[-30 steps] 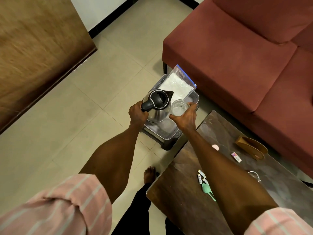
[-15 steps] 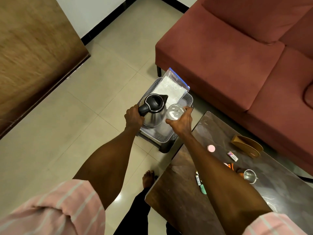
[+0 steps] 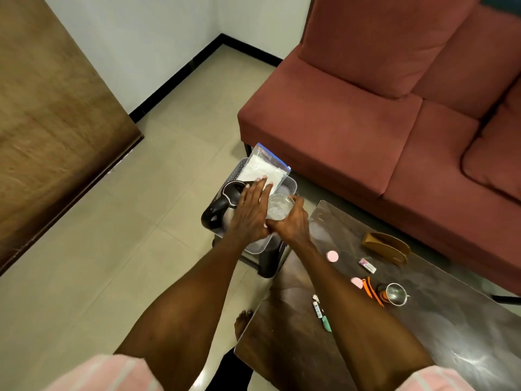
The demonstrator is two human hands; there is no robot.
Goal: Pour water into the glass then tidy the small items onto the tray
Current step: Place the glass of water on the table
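The left hand (image 3: 251, 213) lets go of the kettle (image 3: 225, 207) handle and now lies flat, fingers spread, across the kettle's top beside the glass (image 3: 279, 206). More of the tabletop (image 3: 423, 320) and sofa (image 3: 366, 108) comes into view.

A single camera rides on the person's head, looking steeply down and forward along both forearms. The grey tray (image 3: 291, 185) sits near mid-frame, fairly close below; the sofa (image 3: 366, 131) lies beyond and right of it, the dark table (image 3: 437, 320) nearer and right.
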